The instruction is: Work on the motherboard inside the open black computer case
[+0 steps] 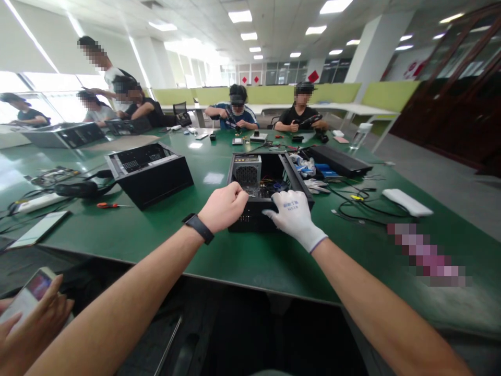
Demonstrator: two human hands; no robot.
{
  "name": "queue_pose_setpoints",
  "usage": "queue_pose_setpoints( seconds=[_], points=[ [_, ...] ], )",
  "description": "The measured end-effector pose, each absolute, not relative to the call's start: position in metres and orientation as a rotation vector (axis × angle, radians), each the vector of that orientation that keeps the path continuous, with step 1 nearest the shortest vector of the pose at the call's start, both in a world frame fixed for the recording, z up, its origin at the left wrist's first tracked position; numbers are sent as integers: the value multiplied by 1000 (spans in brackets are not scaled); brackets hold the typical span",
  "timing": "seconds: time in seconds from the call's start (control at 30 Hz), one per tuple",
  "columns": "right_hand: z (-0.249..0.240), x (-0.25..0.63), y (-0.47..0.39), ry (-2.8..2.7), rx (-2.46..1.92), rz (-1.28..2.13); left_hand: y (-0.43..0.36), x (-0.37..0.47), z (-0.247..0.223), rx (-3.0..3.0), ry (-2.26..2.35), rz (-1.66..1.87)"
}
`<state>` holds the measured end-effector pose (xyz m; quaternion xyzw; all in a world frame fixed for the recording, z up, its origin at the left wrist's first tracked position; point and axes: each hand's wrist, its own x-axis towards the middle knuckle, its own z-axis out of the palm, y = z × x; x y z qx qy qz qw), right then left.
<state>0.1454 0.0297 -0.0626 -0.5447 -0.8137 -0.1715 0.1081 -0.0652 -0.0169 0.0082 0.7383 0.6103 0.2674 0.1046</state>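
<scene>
Left hand (226, 206) closed; right hand (294, 213) on case (254, 223)

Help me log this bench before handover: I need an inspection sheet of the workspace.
Surface: green table, glare patches.
Job's things: open black case; power supply and wires inside.
Clutter: second case, orange-handled screwdriver, tablet-like slab.
Left hand: bare, curled at near edge; any grip hidden.
Right hand: white glove, fingers over near rim.
Cables: black, looped at right, beside white object.
Surroundings: several people nearby; liquid spills: nothing seen.
</scene>
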Motion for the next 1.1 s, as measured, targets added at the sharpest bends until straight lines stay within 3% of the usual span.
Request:
queue_pose_setpoints(
  seconds=[0.33, 0.7, 1.1],
  points=[
    [-66, 174, -115, -2374, -1515, -428, -12, -17, 4, 2248, 1734, 244],
    [-70, 190, -180, -2345, -1425, -308, -4, 19, -25, 2440, 1678, -593],
    [-73, 189, -189, -2319, -1417, -275, 20, 16, -65, 2439, 1649, -714]
  ],
)
